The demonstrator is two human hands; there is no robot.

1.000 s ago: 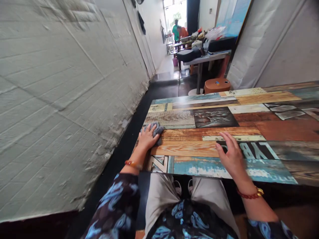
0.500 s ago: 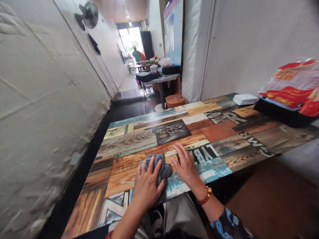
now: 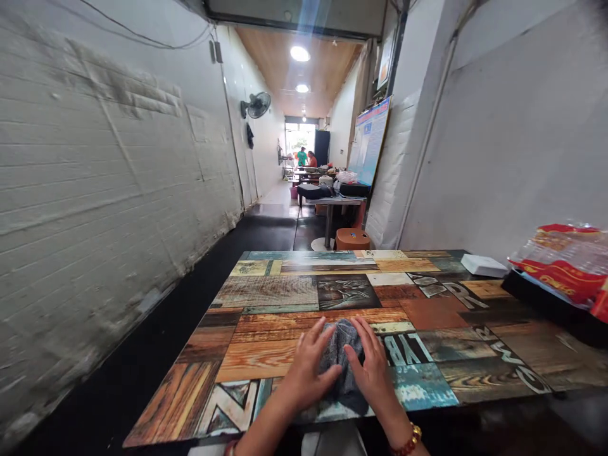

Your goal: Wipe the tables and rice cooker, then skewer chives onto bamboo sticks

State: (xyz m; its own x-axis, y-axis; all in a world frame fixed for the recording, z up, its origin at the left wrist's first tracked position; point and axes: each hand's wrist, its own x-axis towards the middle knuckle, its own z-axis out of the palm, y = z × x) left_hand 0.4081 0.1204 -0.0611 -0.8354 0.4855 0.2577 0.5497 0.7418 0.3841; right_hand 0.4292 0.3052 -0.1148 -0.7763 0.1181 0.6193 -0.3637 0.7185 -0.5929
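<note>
A crumpled grey cloth (image 3: pixel 346 364) lies near the front edge of the table (image 3: pixel 266 361), whose top has a patchwork wood-plank print with letters. My left hand (image 3: pixel 311 361) is at the cloth's left side, its fingers stretched forward and the thumb reaching over the cloth. On the other side, my right hand (image 3: pixel 373 361) has its fingers extended along the cloth's right edge, thumb apart. Both hands touch or nearly touch the cloth, and neither is closed around it. A red and gold beaded bracelet (image 3: pixel 409 440) circles my right wrist.
At the table's right end are a white box (image 3: pixel 483 266) and red-and-clear plastic packages (image 3: pixel 560 259) in a black tray. Beyond the table stand a brown stool (image 3: pixel 352 239) and another table with dark items. Two people (image 3: pixel 304 157) are far down the room.
My right hand has come from beside the cloth to its right edge. My left hand has shifted from on top of the cloth to its left side. The view has tilted up.
</note>
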